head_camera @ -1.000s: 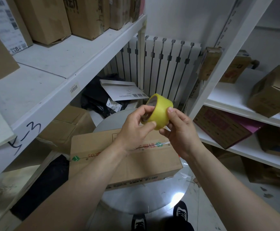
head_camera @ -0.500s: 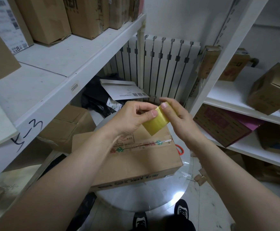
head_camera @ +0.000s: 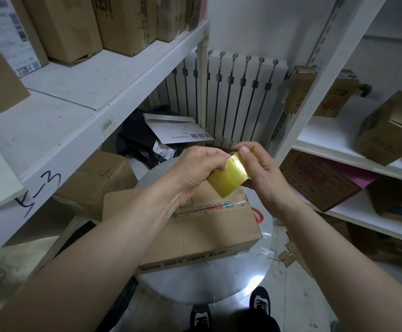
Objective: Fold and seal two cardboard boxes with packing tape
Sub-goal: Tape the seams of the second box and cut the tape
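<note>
The yellow tape roll [head_camera: 228, 177] is at the centre of the frame, held above the cardboard box [head_camera: 202, 236], which lies on the round worktop [head_camera: 219, 283]. The roll shows only its broad outer band, with the long axis slanting from lower left to upper right. The left hand [head_camera: 195, 171] has its grip curled round the roll's left side. The right hand [head_camera: 262, 173] clamps the other side, thumb on the upper edge.

Red print and green diamonds run along the box's taped seam but are too blurred to read. The shelf edge [head_camera: 51, 180] at left carries a handwritten dash and "3". A label [head_camera: 26, 68] at upper left shows "8".

A second ago the roll's core hole faced left and was visible. Now it is turned out of sight.
</note>
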### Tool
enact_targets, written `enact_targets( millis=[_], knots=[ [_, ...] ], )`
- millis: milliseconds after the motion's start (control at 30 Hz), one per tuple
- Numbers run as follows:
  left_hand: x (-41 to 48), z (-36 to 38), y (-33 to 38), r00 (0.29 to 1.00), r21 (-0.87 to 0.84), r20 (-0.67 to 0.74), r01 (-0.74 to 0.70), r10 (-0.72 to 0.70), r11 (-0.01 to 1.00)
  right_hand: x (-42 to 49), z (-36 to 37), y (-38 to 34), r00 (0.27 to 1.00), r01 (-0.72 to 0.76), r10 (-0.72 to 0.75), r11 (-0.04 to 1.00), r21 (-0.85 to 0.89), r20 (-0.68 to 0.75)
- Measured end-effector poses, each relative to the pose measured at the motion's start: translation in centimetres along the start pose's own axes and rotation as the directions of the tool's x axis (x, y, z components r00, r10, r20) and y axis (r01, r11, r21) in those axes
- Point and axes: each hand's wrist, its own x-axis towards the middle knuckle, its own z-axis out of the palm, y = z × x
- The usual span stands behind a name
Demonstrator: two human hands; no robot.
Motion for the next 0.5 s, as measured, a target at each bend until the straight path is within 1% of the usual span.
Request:
enact_targets(
  millis=[300,433,500],
  knots=[
    [0.1,-0.3,-0.5,0.998,0.046,0.057,-0.029,0.026,0.999,0.0,-0.3,0.2,1.000,-0.012,0.012,1.000,0.021,0.009],
    [0.1,-0.9,-0.7,0.991,-0.045,0.134,-0.017,0.023,0.999,0.0,-0.2,0.0,0.999,-0.034,0.033,0.998,0.051,0.022],
    [0.1,-1.0,-0.6,0.989,-0.077,0.145,-0.015,0.026,0.997,0.1,0.0,-0.1,0.999,-0.037,0.036,0.997,0.070,0.027]
  ],
)
